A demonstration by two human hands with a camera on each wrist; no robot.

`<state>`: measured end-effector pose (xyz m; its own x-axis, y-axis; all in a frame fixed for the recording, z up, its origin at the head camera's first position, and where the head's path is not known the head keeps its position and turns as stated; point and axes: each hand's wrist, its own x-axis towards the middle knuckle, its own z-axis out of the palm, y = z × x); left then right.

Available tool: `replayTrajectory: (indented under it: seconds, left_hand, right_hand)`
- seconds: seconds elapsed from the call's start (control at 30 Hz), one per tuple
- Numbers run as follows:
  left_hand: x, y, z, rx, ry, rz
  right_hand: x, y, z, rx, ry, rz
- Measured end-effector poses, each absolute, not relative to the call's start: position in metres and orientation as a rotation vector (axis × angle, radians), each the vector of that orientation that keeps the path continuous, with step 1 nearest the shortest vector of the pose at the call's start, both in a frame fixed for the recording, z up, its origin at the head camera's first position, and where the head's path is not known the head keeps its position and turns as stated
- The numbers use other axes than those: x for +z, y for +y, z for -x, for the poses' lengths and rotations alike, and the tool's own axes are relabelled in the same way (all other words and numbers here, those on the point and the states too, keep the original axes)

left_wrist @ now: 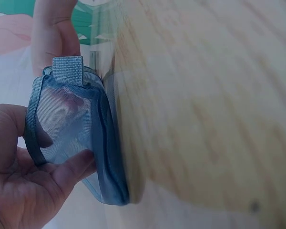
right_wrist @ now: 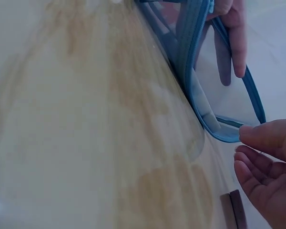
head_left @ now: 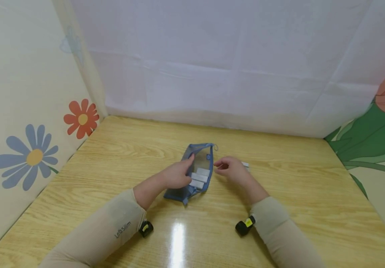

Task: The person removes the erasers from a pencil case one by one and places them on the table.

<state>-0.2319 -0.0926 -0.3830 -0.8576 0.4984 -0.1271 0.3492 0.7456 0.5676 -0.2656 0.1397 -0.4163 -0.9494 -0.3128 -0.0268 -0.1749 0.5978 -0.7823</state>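
A blue mesh zip pouch stands on its side on the table, its mouth towards the right. Inside lie several small whitish rectangular blocks. My left hand holds the pouch by its wall; in the left wrist view the thumb presses the mesh, and the right wrist view shows straight fingers at the mouth. Just right of the mouth is my right hand, with loosely bent fingers and nothing visible in them. Its thumb tip is close to the pouch's rim; contact is unclear.
Small bars lie on the table beyond my right hand, mostly hidden by it in the head view. The wood-grain table meets a white cloth at the back and flower-printed panels at both sides.
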Motion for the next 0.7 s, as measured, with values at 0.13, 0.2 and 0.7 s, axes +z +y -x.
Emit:
replayTrajectory:
  seconds: [0.13,0.2,0.7]
  left_hand:
    - [-0.383,-0.093,0.232,0.794,2.676,-0.66]
    - [-0.383,-0.093,0.232,0.796,2.675,-0.66]
    - [-0.384,-0.093,0.233,0.8,2.656,-0.668]
  right_hand:
    - [-0.418,0.132,0.266,-1.257,2.667,0.399]
    - [-0.417,0.128,0.266,-1.256,2.664,0.411]
    - [-0.423,0.118,0.268,-1.162,2.653,0.438]
